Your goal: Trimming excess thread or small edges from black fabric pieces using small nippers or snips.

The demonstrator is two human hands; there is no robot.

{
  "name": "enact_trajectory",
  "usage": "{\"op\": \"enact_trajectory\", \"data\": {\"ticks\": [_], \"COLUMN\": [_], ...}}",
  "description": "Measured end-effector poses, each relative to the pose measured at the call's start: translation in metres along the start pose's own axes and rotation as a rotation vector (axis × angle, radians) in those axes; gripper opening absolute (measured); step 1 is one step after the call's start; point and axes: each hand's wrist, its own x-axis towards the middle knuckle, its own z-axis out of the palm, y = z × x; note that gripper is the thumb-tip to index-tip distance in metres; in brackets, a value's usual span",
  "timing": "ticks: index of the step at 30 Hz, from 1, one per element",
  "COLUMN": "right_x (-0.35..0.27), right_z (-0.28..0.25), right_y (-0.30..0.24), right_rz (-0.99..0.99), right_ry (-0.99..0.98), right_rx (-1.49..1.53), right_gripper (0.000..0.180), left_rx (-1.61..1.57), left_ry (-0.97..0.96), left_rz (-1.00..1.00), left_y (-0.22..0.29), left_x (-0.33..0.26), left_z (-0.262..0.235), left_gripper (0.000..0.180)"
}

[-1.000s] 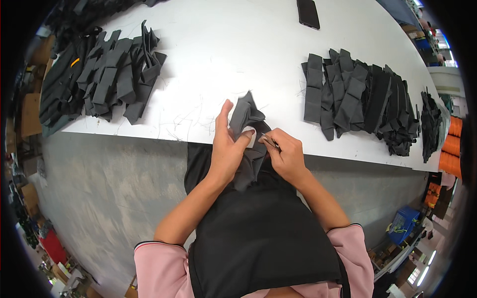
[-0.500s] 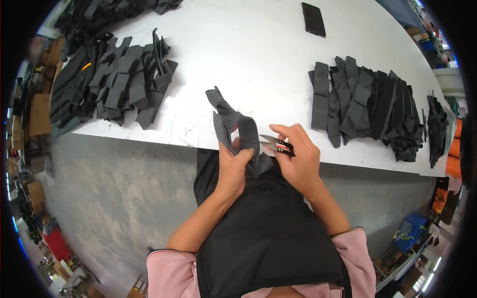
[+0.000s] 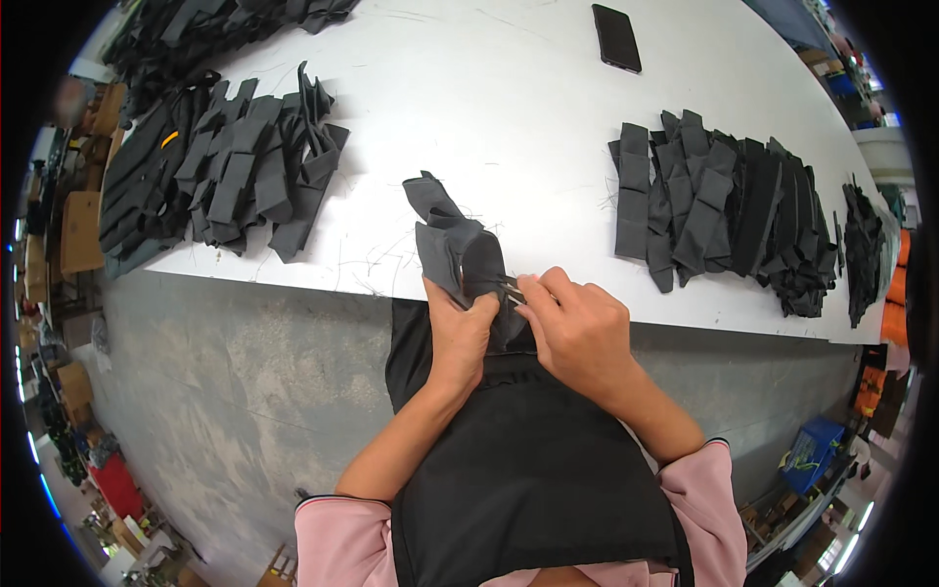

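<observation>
- Nearest is the black apron (image 3: 538, 470) over the person's front; the work is held just past its top, close to the body, probably to keep it in easy sight and reach.
- The left hand (image 3: 458, 338) pinches the dark grey fabric strip (image 3: 445, 235) between thumb and fingers, low on its folds, so the upper part stands up in a loose loop over the table's near edge. This grip seems meant to steady the cloth and leave its right edge free.
- The right hand (image 3: 587, 328) closes around small snips (image 3: 513, 291), tips pointing left against that edge; gripping near the blades likely gives fine control. Whether the blades meet I cannot tell.
- Loose threads (image 3: 367, 262) lie beyond on the white table (image 3: 518, 117).
- Similar strips overlap in a left pile (image 3: 245, 157) and a right pile (image 3: 699, 186), well apart, which leaves working room between them.
- Farther off, a black phone (image 3: 616, 39) lies flat, clear of both piles.
</observation>
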Motion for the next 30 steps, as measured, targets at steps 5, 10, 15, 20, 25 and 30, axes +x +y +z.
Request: {"op": "enact_trajectory", "data": {"ticks": [5, 10, 15, 20, 25, 30], "right_x": [-0.002, -0.001, -0.003, -0.007, -0.006, -0.003], "right_z": [0.003, 0.004, 0.014, 0.009, 0.005, 0.007], "right_y": [0.002, 0.002, 0.016, 0.013, 0.007, 0.006], "right_rz": [-0.042, -0.063, 0.255, 0.370, 0.156, -0.054], "right_ry": [-0.034, -0.024, 0.030, 0.074, 0.078, 0.038], "right_rx": [-0.042, -0.042, 0.523, 0.647, 0.317, 0.022], "right_gripper": [0.027, 0.026, 0.018, 0.016, 0.021, 0.017], "left_rx": [0.012, 0.047, 0.045, 0.054, 0.061, 0.081], "left_ry": [0.011, 0.017, 0.009, 0.017, 0.010, 0.006], "left_rz": [0.018, -0.004, -0.004, -0.015, -0.018, -0.018], "left_y": [0.002, 0.000, 0.000, 0.001, 0.001, 0.001], "left_x": [0.001, 0.001, 0.003, 0.005, 0.003, 0.003], "left_z": [0.001, 0.000, -0.001, -0.002, 0.000, 0.002], "left_gripper": [0.063, 0.064, 0.064, 0.064, 0.065, 0.064]}}
